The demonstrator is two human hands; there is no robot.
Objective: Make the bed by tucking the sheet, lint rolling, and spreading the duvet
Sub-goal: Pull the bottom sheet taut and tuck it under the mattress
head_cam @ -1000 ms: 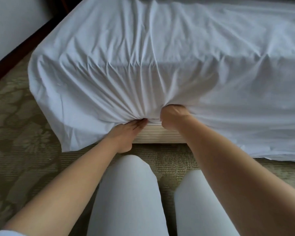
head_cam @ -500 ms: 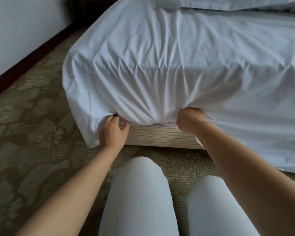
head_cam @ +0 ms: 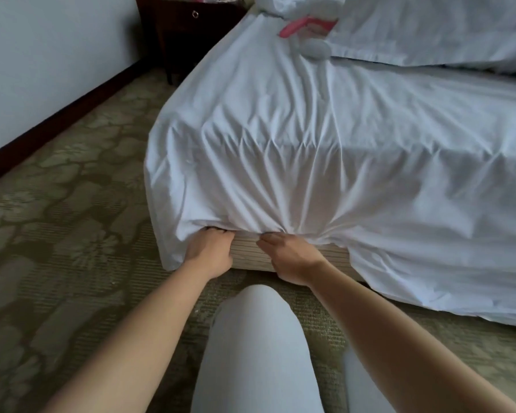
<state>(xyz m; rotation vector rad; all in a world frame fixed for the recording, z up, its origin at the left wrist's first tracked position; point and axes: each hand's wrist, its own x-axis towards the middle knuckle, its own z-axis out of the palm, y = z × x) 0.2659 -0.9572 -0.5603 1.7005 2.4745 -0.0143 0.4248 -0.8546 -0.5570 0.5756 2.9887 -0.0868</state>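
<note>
White cotton, creased into a fan of folds, hangs over the near edge of the mattress: this is the sheet (head_cam: 295, 162), and its pleats all run down to one spot at the bottom edge, where both hands meet it. The left hand (head_cam: 210, 251) reaches forward from a nearly straight bare forearm, back of the hand upward, its fingers curled in under the gathered hem so that the tips are hidden in the cloth; it grips the sheet at the line where the mattress sits on the bed base (head_cam: 251, 251). The right hand (head_cam: 292, 259) lies just beside it, also knuckles up, wrist bent slightly inward, fingers bunched together and pushed against the fold of sheet above the pale wooden base (whether they clasp the cloth or only press it cannot be told). To the left of the hands a loose corner of sheet drops to the patterned carpet (head_cam: 57, 234); to the right the sheet trails on the floor untucked. The person's knees in pale trousers (head_cam: 256, 347) fill the foreground between the arms. Far up the bed lie the duvet (head_cam: 429, 28) and a lint roller (head_cam: 306, 28) with a pink handle, beside a dark nightstand (head_cam: 191, 34).
</note>
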